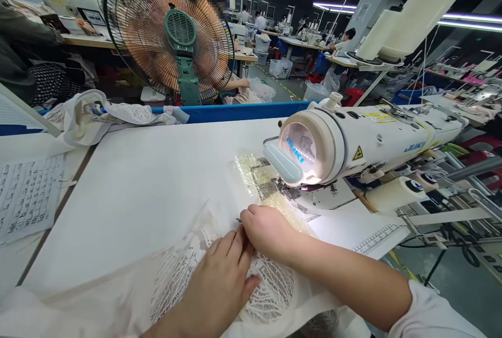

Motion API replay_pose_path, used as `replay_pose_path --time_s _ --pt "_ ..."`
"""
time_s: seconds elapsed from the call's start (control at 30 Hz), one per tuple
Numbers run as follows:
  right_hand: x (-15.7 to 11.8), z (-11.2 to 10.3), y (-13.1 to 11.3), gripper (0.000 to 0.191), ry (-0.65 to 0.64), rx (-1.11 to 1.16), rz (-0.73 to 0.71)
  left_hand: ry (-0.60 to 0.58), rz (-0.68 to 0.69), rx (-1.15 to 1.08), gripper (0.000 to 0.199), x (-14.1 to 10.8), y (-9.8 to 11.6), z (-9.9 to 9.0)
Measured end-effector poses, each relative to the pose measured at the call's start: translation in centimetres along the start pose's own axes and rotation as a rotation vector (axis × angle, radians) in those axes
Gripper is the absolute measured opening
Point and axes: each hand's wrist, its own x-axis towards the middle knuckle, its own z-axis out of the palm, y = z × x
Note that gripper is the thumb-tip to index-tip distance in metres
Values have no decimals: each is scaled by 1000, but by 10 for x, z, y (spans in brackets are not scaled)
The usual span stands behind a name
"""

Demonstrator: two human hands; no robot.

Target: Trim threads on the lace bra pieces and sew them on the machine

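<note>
Openwork lace cloth (270, 288), smooth white tabletop (157, 181), glossy tape (246, 168)

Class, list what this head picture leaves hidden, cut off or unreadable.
Head view:
Small dark tip: the rest hidden by the right hand.
Lace fabric: partly under the left hand, cut off by the bottom edge.
Printed sheet: writing too small, cut off by the left edge.
Far machine's screen: too small to read.

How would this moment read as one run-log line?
Left hand: on lace fabric | Right hand: curled, beside left; dark tip showing, object unclear | Sewing machine: beyond right hand
</note>
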Motion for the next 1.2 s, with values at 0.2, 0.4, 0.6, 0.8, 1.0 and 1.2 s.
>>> replay_pose_path --time_s 0.2,0.4,0.6,0.8,1.0,1.2 --pt "-13 -5 11 23 -32 -20 -40 41 64 61 48 -1 -1 3" --pt "-13 3 13 21 -2 5 -53 78 66 75 46 -2 -2 8" --pt "-12 -2 12 20 -32 -6 -71 104 86 75 46 -1 -3 5" --pt "-34 -9 24 18 -82 -56 -25 161 134 130 43 1 -4 -1" --pt "-31 -2 21 16 -36 -49 -24 220 159 106 43 2 -7 1" --pt "-20 5 18 15 -18 -31 -56 222 166 124 52 1 -6 -2"
